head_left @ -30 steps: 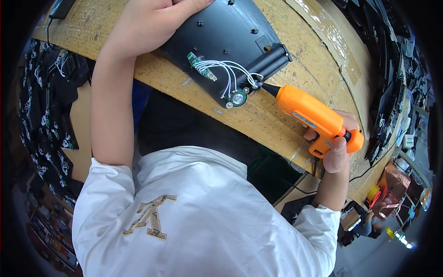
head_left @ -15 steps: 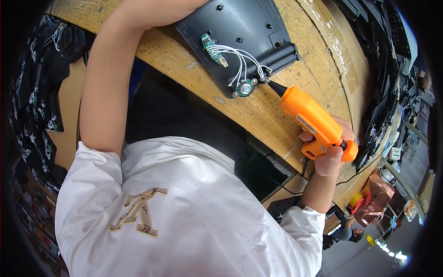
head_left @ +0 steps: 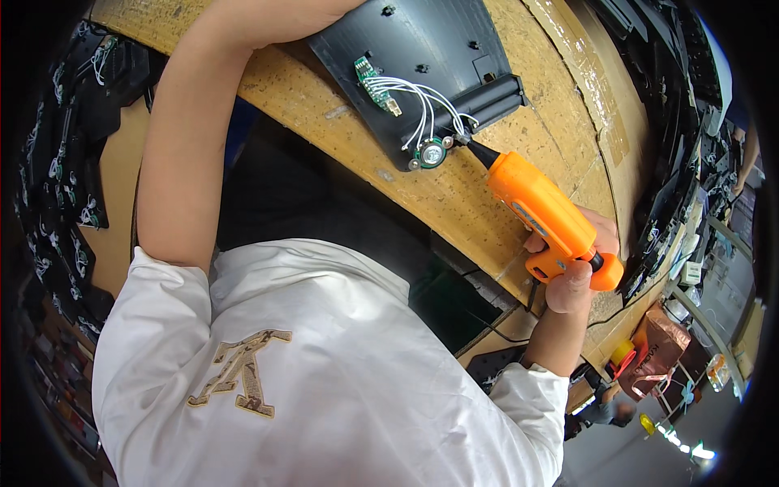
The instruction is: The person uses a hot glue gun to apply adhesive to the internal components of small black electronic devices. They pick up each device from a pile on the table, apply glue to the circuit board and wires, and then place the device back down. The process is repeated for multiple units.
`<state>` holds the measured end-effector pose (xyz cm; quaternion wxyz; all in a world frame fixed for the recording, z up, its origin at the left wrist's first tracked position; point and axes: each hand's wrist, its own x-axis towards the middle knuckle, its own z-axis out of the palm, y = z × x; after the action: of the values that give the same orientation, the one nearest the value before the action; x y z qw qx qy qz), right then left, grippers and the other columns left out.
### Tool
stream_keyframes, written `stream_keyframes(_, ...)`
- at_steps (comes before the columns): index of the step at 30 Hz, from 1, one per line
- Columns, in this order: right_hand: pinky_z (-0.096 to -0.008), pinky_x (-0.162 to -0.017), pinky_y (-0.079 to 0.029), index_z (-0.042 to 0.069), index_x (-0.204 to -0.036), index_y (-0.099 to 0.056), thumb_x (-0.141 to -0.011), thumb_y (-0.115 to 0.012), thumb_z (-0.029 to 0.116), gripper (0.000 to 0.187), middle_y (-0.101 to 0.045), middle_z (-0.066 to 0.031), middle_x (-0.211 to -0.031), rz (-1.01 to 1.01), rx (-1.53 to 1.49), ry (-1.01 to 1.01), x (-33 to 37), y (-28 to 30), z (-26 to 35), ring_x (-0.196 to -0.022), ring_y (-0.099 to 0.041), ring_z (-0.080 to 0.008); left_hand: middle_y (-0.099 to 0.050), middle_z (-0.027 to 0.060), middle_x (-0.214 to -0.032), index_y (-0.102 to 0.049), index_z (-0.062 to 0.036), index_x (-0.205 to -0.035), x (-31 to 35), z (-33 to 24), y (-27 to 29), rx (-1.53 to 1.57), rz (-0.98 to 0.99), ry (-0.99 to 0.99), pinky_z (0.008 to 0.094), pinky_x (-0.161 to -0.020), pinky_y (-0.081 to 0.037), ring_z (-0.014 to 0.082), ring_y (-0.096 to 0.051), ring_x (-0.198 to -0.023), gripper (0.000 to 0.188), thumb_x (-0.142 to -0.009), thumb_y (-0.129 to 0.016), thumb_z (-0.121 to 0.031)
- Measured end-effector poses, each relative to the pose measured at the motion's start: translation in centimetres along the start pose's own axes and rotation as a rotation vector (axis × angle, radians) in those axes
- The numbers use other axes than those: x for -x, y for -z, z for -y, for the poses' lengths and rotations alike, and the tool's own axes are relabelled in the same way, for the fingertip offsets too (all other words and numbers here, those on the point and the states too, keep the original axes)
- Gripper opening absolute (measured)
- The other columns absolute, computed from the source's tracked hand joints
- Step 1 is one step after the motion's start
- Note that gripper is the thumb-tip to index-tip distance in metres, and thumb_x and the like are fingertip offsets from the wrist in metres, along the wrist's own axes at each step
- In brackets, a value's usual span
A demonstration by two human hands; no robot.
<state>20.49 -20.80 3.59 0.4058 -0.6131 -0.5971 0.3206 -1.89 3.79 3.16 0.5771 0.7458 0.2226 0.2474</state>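
Observation:
A black plastic panel (head_left: 442,49) lies tilted on the wooden workbench. It carries a small green circuit board (head_left: 372,81), white wires (head_left: 422,96) and a small round component (head_left: 430,152) near its near corner. My right hand (head_left: 588,252) is wrapped round an orange hot glue gun (head_left: 544,203). The gun's dark nozzle reaches the panel's edge beside the round component, by the wire ends. My left hand (head_left: 312,15) lies along the panel's far left edge, at the top of the view; its fingers are out of sight.
Stacks of black panels with wires stand at the left (head_left: 61,162) and right (head_left: 673,146). Brown tape (head_left: 596,89) runs along the bench (head_left: 357,134). A cable (head_left: 495,329) hangs below the gun. A brown bag (head_left: 657,349) and another person (head_left: 604,410) are at lower right.
The glue gun and my right hand have shifted slightly left. The nozzle stays at the same spot on the panel, and the panel has hardly moved.

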Motion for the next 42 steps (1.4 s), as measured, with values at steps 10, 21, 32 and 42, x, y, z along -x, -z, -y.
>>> stream_keyframes(10,-0.0317,-0.042,-0.027,0.007,-0.059,-0.049,-0.087,-0.051,0.062,0.061,-0.038,-0.0017,-0.052,0.031,0.047,0.046,0.3,0.6,-0.6,-0.042,-0.04,-0.0182,-0.07,0.0097,-0.094,-0.057,0.0119,-0.121,-0.3,0.9,0.0,0.041,-0.013,0.024,0.0207,-0.066,-0.05,0.0063,-0.061,-0.075,0.03,-0.094,-0.052,-0.001)
stream_keyframes(21,-0.0301,-0.044,-0.033,0.005,-0.066,-0.057,-0.087,-0.053,0.061,0.06,-0.047,-0.0027,-0.055,-0.024,0.019,-0.005,0.4,0.3,-0.1,-0.045,-0.047,-0.0182,-0.07,0.0103,-0.097,-0.057,0.0113,-0.123,-0.3,1.2,-0.2,0.112,-0.032,0.047,0.0202,-0.068,-0.05,0.0066,-0.062,-0.078,0.031,-0.094,-0.052,0.0)
stream_keyframes(32,-0.0291,-0.047,-0.037,0.002,-0.075,-0.063,-0.086,-0.054,0.062,0.061,-0.051,-0.0036,-0.058,0.035,0.013,-0.003,0.8,1.1,-0.9,-0.049,-0.05,-0.0178,-0.07,0.0092,-0.096,-0.058,0.0116,-0.121,-0.2,0.5,-0.1,0.052,-0.024,0.055,0.0202,-0.068,-0.05,0.0064,-0.062,-0.077,0.03,-0.094,-0.052,0.0)
stream_keyframes(42,-0.0321,-0.053,-0.044,-0.002,-0.082,-0.065,-0.086,-0.053,0.061,0.064,-0.055,-0.0089,-0.062,-0.219,-0.19,-0.018,0.1,-0.8,-0.5,-0.054,-0.056,-0.0202,-0.068,0.004,-0.088,-0.059,0.0111,-0.12,-0.2,-0.6,0.0,0.004,-0.012,0.113,0.0189,-0.063,-0.047,0.0035,-0.058,-0.071,0.029,-0.094,-0.053,-0.001)
